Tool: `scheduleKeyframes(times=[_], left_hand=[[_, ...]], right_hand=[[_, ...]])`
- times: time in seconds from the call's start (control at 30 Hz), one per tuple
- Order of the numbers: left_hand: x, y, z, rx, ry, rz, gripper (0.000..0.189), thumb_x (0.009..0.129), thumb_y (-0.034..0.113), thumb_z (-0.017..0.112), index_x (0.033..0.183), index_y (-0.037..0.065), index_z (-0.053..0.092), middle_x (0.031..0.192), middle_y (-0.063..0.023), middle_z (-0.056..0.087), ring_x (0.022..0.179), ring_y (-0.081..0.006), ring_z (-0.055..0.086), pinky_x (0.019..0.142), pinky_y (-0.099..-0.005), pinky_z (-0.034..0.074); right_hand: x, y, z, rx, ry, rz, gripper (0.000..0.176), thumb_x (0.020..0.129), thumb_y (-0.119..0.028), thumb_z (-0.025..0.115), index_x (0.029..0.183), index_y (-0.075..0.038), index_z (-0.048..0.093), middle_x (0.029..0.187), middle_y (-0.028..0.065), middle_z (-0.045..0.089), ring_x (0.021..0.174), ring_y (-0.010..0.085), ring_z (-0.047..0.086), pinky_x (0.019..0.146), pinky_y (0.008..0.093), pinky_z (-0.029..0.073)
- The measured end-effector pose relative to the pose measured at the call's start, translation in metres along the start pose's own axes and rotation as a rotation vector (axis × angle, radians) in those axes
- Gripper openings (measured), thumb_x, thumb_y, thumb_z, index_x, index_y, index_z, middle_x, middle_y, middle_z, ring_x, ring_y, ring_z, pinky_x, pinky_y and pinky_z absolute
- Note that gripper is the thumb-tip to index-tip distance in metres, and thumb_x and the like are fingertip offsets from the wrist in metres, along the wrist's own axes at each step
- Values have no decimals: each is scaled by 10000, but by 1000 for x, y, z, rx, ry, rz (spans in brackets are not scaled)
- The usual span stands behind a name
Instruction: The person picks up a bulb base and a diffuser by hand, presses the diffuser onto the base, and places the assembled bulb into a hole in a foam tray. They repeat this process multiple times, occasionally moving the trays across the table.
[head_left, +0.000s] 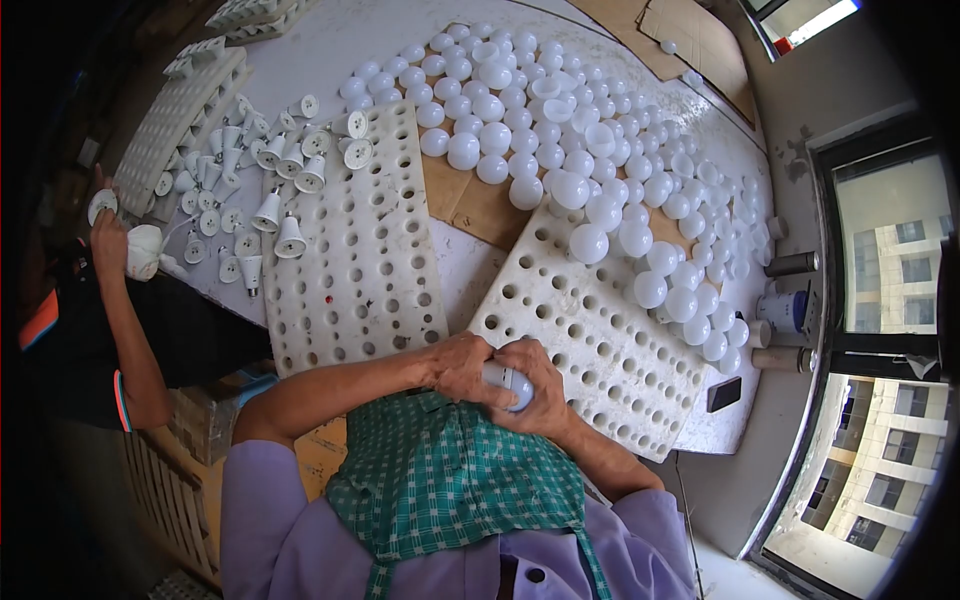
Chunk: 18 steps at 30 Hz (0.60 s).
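Close in front of the green checked apron, my left hand [460, 368] and my right hand [537, 385] are both closed around a white light bulb [509, 384]. Its rounded side shows between the fingers, and the rest is hidden by them. Just beyond my hands lie two white foam trays with rows of holes, a left tray [345, 270] and a right tray [585, 345]. White bulb bases [290, 238] sit on and beside the left tray. Many frosted bulb covers [590, 243] spread across the back of the table and over the far part of the right tray.
At the left, another person's hand [108, 240] is at a round white piece [102, 207]. More foam trays [180, 130] are stacked at the back left. A phone [724, 395] lies by the right table edge, near cylindrical containers [783, 359] and a window.
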<state>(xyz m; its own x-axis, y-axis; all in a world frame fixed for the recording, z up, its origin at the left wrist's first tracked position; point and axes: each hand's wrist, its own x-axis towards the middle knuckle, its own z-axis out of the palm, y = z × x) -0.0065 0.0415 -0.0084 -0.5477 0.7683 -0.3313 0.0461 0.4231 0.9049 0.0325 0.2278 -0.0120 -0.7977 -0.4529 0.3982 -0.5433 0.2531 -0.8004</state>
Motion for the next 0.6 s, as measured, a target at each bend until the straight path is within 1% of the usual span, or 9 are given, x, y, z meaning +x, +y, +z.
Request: scheduleKeyframes(times=[0.13, 0.2, 0.33, 0.4, 0.47, 0.5, 0.53, 0.57, 0.6], left_hand=[[1, 8, -4, 69, -18, -36, 654, 698, 531, 669, 798, -115, 637, 663, -202, 641, 597, -243, 649, 551, -328, 521], [2, 14, -5, -147, -73, -214, 788, 655, 653, 623, 703, -134, 614, 658, -226, 634, 510, -254, 620, 535, -338, 531], [4, -1, 2, -233, -70, -232, 732, 684, 616, 642, 758, -112, 630, 658, -182, 636, 480, -193, 610, 477, -296, 525], [6, -7, -6, -450, -153, -239, 680, 764, 553, 670, 905, -110, 623, 655, -113, 616, 497, -159, 621, 421, -254, 505], [12, -20, -5, -509, -193, -216, 719, 815, 623, 602, 902, -91, 627, 667, -106, 611, 530, -149, 639, 402, -236, 485], [15, -24, -5, -596, -191, -219, 715, 834, 623, 571, 917, -86, 624, 698, -117, 619, 567, -159, 652, 415, -239, 490], [18, -28, -3, -686, -188, -225, 712, 853, 623, 540, 932, -81, 622, 729, -128, 628, 603, -168, 666, 428, -242, 494], [19, -31, -2, -574, -124, -215, 707, 880, 603, 500, 1034, -80, 598, 850, -159, 658, 710, -205, 694, 487, -246, 516], [18, -34, 0, -572, -127, -207, 707, 880, 603, 500, 1034, -80, 598, 850, -159, 658, 710, -205, 694, 487, -246, 516]], right_hand=[[-2, 0, 6, 18, 69, -28, 467, 571, -43, 712, 1014, -8, 568, 985, 158, 593, 851, 288, 588, 741, 364, 499], [-5, 4, 9, 47, 94, -23, 451, 575, -44, 712, 1001, -14, 567, 986, 154, 594, 850, 283, 586, 736, 366, 498], [-12, 18, 11, 114, 36, 84, 468, 596, -54, 730, 1023, -21, 541, 991, 141, 590, 878, 278, 592, 766, 359, 499], [-6, 19, 8, 140, 18, 126, 499, 609, -67, 745, 1053, -24, 524, 1005, 139, 586, 899, 273, 595, 785, 357, 500], [2, 9, 3, 118, 55, 299, 582, 639, -115, 787, 1120, -29, 470, 1032, 128, 570, 940, 256, 593, 819, 350, 499], [-4, 6, -3, 176, -53, 572, 638, 663, -154, 810, 1161, -39, 428, 1077, 132, 541, 964, 243, 584, 836, 352, 497], [-6, 12, -10, 165, -46, 572, 638, 663, -154, 810, 1161, -39, 428, 1077, 132, 541, 964, 243, 584, 836, 352, 497], [-10, 22, -19, 120, 24, 555, 627, 673, -153, 805, 1161, -37, 429, 1085, 134, 532, 960, 236, 585, 829, 353, 500], [-12, 28, -30, 75, 90, 536, 616, 683, -153, 801, 1161, -35, 430, 1094, 137, 522, 955, 230, 586, 822, 354, 504]])
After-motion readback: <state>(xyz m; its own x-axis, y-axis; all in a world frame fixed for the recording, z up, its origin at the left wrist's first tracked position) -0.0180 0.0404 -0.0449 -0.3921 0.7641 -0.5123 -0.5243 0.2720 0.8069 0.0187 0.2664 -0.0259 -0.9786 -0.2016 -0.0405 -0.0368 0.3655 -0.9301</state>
